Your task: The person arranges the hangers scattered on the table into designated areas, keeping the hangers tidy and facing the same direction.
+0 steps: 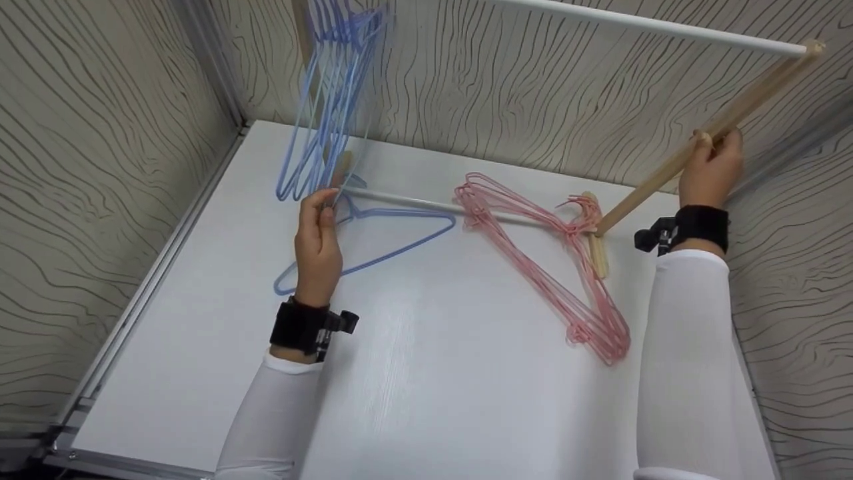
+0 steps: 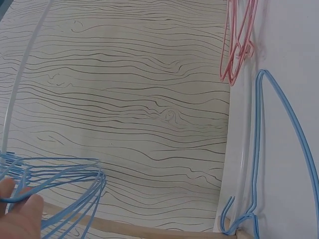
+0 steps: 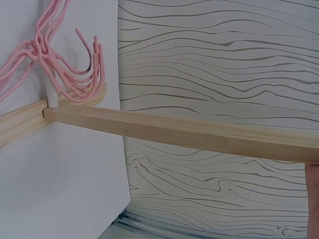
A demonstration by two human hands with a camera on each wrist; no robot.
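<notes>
Head view: blue hangers [image 1: 331,123] hang bunched at the upper left, edge-on, long sides running down toward the left hand [image 1: 318,250], by far the nearer hand.
Blue-hanger grip: thumb and finger pinch a wire at the bunch's near end, so most of the bunch lies up and beyond the fingertips; which hanger it belongs to, I cannot tell.
Left forearm: stretched forward, the hand part-hiding a lone blue hanger [image 1: 403,212] on the white table [image 1: 426,373].
Wooden-post grip: right hand [image 1: 713,170] curled round the wooden post [image 1: 650,189], arm extended.
Pink hangers [image 1: 526,263]: bundled across the lower rail [image 1: 406,199], between the hands.
</notes>
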